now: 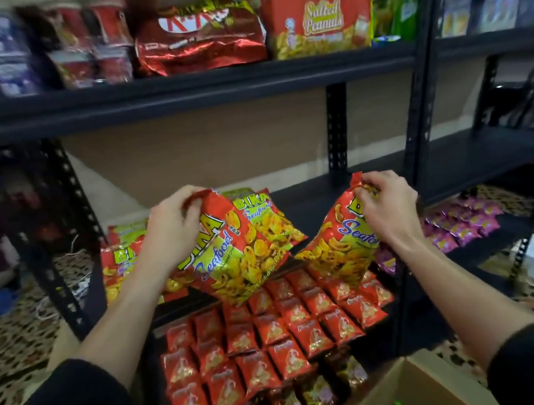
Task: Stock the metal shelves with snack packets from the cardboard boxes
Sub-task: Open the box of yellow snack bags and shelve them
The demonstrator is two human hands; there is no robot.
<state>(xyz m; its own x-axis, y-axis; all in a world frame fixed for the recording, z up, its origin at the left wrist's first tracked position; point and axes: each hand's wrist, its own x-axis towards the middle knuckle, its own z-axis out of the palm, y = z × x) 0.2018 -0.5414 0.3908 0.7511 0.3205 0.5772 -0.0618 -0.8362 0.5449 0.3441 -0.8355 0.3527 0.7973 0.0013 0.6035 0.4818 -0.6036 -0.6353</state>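
Left hand (173, 232) pinches the top edge of a red-and-yellow packet (235, 255) marked "BIKA Seafood". Right hand (389, 206) grips the top of a second packet (337, 250) of the same kind. Both packets hang just over the front of the middle shelf (459, 152) of the black metal shelving, where more Bika packets (123, 269) lie at left. Small red packets (271, 333) stand in rows below. An open cardboard box (421, 384) sits at lower right. On the upper shelf (173, 91) are a red foil bag (200, 42), lettering blurred, and an orange box (316, 7) reading "Salted Peanuts". The floor is patterned carpet (3, 346) and the wall (198, 143) is beige.
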